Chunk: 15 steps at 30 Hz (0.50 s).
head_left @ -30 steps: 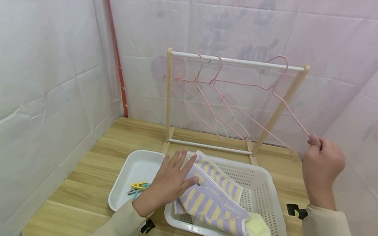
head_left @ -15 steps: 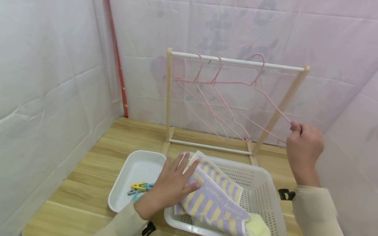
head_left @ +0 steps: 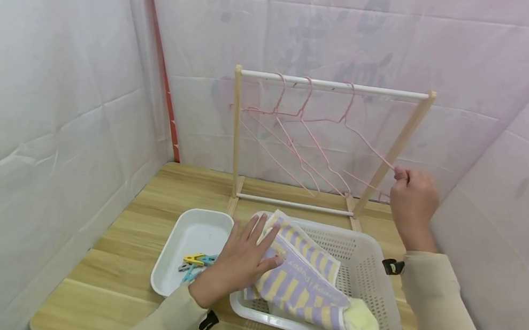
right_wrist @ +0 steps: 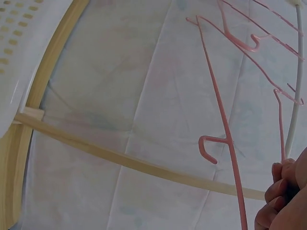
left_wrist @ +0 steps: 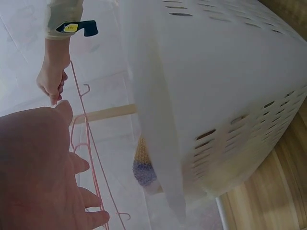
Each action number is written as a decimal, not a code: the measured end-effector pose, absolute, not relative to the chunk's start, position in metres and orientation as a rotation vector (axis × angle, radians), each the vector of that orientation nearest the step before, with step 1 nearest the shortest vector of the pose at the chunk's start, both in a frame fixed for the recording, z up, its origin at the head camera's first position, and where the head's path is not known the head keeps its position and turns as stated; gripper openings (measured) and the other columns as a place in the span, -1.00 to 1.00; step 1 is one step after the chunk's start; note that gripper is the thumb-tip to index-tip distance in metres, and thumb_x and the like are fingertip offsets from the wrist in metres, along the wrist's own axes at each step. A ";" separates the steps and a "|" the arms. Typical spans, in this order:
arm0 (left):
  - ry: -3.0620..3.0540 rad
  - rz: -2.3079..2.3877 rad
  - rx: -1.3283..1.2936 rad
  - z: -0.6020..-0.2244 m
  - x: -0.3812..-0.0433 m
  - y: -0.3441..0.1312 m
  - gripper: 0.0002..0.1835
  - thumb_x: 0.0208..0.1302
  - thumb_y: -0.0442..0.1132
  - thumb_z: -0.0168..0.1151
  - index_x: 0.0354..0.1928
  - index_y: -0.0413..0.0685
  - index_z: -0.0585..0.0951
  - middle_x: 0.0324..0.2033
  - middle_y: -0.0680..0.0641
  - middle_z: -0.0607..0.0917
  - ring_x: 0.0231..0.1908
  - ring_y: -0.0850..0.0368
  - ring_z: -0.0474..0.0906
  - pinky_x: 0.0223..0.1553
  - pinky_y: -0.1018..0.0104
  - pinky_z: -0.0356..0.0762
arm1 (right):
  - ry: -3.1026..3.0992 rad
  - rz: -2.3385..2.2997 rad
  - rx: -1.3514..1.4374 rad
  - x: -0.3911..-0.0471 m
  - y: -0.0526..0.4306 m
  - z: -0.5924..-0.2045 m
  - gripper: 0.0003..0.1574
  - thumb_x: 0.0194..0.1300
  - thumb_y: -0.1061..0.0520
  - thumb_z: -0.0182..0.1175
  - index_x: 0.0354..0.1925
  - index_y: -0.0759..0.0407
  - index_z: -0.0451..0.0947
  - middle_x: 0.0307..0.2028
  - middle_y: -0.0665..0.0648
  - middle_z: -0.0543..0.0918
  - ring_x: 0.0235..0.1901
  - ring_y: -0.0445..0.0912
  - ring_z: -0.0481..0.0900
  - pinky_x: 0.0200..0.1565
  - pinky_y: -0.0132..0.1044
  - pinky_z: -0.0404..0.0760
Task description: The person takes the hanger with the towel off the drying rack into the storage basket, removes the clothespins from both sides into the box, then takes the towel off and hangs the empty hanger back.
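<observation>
My right hand (head_left: 415, 205) grips the right shoulder end of a pink wire hanger (head_left: 368, 145). The hook of that hanger sits at the white rail (head_left: 388, 92) of a small wooden rack. To its left, two more pink hangers (head_left: 313, 135) hang from the same rail. In the right wrist view, curled fingers (right_wrist: 276, 191) close round the wire. My left hand (head_left: 240, 259) is spread, palm down, over the left side of a white perforated basket (head_left: 389, 312). Beneath and beside it lies a purple-and-yellow striped towel (head_left: 297, 287); whether the fingers touch it, I cannot tell.
Left of the basket stands a white tray (head_left: 177, 231) with several clothespins (head_left: 194, 258), yellow, blue and grey. A pale yellow cloth (head_left: 360, 320) lies at the basket's front right. The rack's wooden post (head_left: 405, 134) rises behind. Sheeted walls enclose the wooden table (head_left: 109, 256).
My right hand has moved left, bringing the hanger along the rail closer to the other two; its hook has come lower onto the rail. The left hand has barely moved.
</observation>
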State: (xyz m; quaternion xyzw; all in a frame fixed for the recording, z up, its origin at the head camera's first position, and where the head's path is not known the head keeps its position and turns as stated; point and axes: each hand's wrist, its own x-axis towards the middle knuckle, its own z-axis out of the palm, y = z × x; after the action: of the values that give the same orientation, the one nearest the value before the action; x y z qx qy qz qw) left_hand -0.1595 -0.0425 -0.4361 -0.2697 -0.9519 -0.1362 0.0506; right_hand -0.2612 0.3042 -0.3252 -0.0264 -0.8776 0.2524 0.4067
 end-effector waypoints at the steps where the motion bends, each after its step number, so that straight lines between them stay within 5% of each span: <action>1: -2.900 -0.413 -0.819 -0.436 -0.160 -0.043 -0.19 0.51 0.37 -0.36 0.63 0.13 -0.07 0.61 -0.15 -0.19 0.59 -0.17 -0.20 0.46 -0.39 -0.23 | -2.213 0.639 -0.069 -0.262 0.304 -0.327 -0.50 0.57 0.03 0.00 -0.21 0.45 0.63 -0.31 0.47 0.62 -0.22 0.36 0.50 -0.10 0.21 0.36; 15: -2.879 -0.322 -0.828 -0.439 -0.161 -0.041 -0.17 0.48 0.41 -0.47 0.62 0.12 -0.02 0.60 -0.20 -0.06 0.59 -0.15 -0.13 0.44 -0.40 -0.14 | -2.282 0.674 -0.088 -0.269 0.309 -0.338 -0.49 0.57 -0.02 0.00 -0.10 0.42 0.65 -0.30 0.38 0.59 -0.23 0.27 0.47 -0.22 0.07 0.28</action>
State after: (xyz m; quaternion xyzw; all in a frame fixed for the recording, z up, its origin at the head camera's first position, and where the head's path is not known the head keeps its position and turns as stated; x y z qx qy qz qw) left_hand -0.1610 -0.0411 -0.4386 -0.2744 -0.9535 -0.1067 0.0644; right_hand -0.2694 0.3091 -0.3378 -0.0342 -0.8899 0.2627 0.3714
